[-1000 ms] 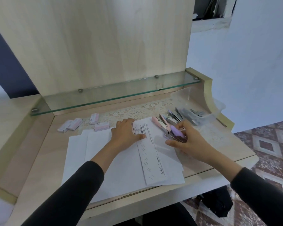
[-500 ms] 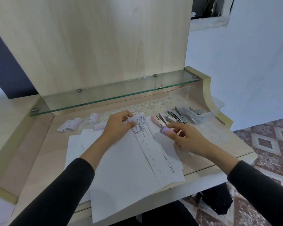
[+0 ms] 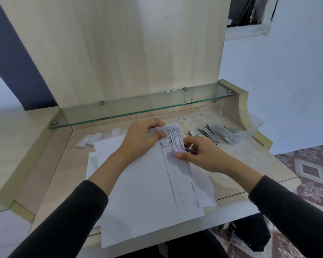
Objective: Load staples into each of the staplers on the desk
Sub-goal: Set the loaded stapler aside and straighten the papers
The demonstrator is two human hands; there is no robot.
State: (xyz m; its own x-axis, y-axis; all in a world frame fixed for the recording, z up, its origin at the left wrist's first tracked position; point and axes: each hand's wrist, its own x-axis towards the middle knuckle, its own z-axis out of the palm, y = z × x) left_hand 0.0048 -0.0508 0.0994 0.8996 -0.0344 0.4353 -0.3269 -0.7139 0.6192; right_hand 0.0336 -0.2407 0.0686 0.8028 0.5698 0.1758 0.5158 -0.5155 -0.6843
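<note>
My right hand [image 3: 199, 155] grips a small lilac stapler [image 3: 177, 151], whose tip sits over the right edge of a sheet of paper [image 3: 149, 187]. My left hand [image 3: 144, 138] pinches the top corner of that sheet, lifted off the desk. A printed strip with a stamp runs down the sheet's right side. Several more small staplers [image 3: 207, 134] lie in a row behind my right hand. Small pink and white staple boxes [image 3: 90, 141] lie at the back left of the desk [image 3: 50, 175].
More white sheets lie under the held one. A glass shelf [image 3: 142, 107] spans the back above the desk. A clear plastic bag [image 3: 231, 127] sits at the back right, by the curved side panel. Patterned floor tiles lie to the right.
My right hand lifted the lilac stapler from the row and brought it left onto the paper's edge. My left hand raised the sheet's top corner and pulled the sheet nearer.
</note>
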